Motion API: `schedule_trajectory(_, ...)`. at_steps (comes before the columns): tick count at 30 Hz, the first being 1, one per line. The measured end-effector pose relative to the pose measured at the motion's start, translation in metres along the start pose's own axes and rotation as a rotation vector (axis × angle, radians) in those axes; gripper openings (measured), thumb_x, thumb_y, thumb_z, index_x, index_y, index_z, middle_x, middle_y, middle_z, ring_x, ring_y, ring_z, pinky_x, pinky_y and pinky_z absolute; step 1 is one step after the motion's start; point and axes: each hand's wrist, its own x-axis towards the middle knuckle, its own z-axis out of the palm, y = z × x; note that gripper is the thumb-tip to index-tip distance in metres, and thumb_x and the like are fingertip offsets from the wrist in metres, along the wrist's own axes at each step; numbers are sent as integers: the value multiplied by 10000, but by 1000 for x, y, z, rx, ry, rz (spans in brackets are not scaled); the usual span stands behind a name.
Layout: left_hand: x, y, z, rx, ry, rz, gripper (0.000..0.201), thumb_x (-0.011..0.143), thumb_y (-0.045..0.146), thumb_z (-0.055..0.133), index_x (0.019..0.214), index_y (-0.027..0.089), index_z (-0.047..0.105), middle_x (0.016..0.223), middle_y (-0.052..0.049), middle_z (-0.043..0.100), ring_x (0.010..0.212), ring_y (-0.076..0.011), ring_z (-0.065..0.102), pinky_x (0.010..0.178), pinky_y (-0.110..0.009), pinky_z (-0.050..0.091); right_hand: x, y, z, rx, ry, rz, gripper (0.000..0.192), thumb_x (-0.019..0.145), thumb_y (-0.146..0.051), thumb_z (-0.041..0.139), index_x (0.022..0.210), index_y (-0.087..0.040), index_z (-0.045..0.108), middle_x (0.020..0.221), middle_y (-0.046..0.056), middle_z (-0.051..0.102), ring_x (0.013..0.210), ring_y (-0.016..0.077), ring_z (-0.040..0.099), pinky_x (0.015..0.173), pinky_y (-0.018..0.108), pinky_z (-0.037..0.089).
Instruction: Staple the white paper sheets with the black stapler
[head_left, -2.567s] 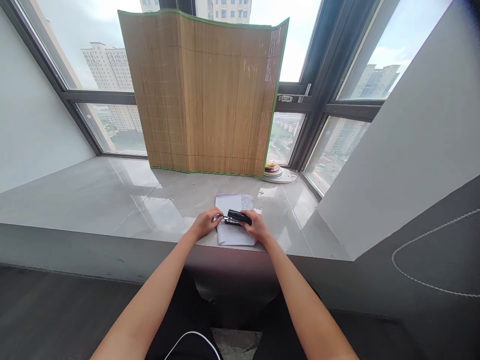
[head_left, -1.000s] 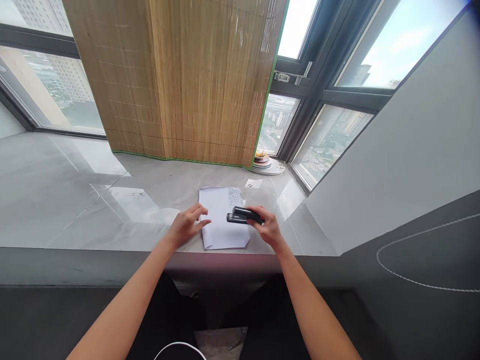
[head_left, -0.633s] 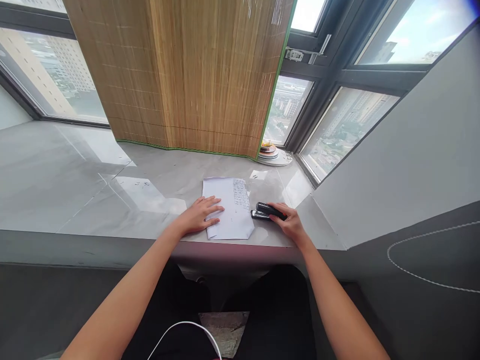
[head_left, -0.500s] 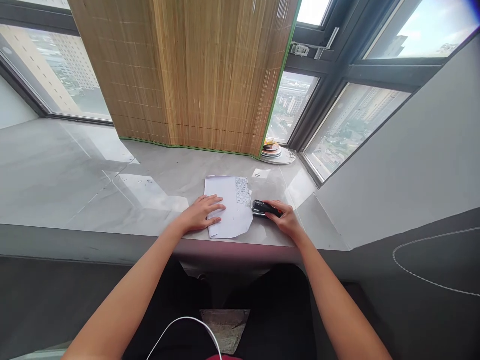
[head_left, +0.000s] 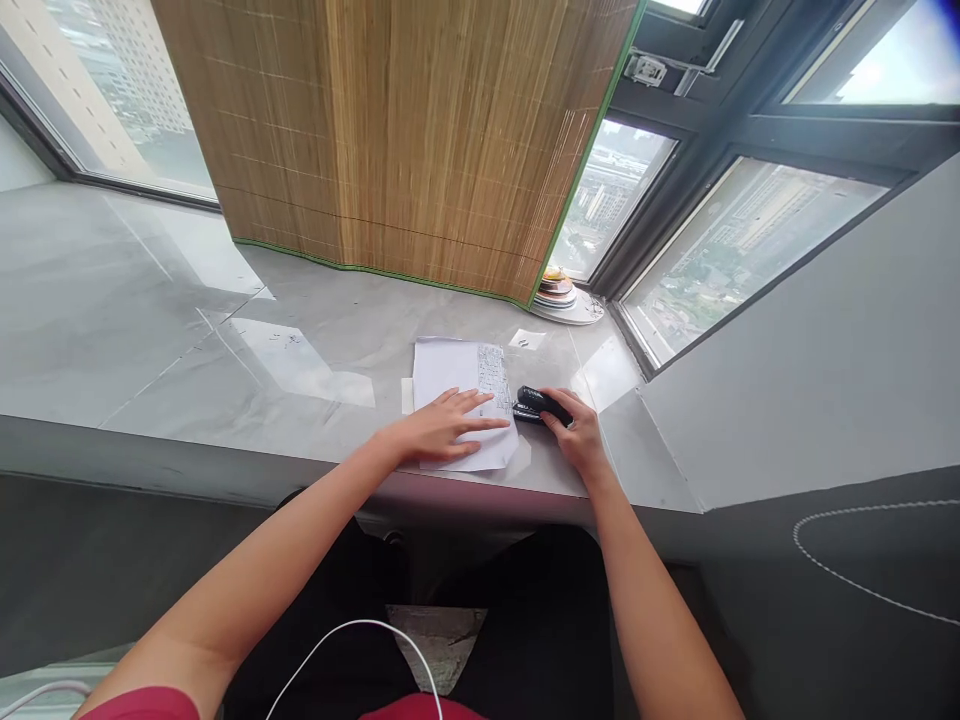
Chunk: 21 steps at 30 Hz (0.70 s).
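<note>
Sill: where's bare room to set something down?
Widest free patch: the grey sill left of the paper, out to the bamboo screen. Crowded on the right: left hand on the paper, right hand on the stapler, plates in the corner.

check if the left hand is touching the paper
Touching. The head view shows the left hand lying flat on the paper, fingers spread across the sheet with no gap.
</note>
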Motion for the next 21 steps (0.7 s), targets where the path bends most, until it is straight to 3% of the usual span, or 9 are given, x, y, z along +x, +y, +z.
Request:
schedule_trajectory(5,0,0,11,56,-37,-16,506,1031,448,523,1533,487,470,1744,22,187,1597,-355,193,1281,-595,111,-1,-3,0,7,-10,-23,315,924,-223,630,1221,-277,719,1160,51,714,1093,269,652,982,452,524)
schedule_trajectory(12,0,2,9,81,-56,-7,506,1041,433,506,1540,495,451,1750,6,166,1598,-362,184,1271,-622,109,-4,-7,1,-30,16,-81,288,970,-233,600,1231,-271,716,1133,58,715,1055,265,653,947,460,535)
schedule_trajectory(21,-1,1,11,54,-51,1,499,1045,429,503,1541,459,468,1752,-20,156,1606,-344,166,1272,-618,137,4,-19,18,-38,-129,-201,397,1008,-222,573,1386,-320,645,1231,60,688,1125,250,648,975,449,554)
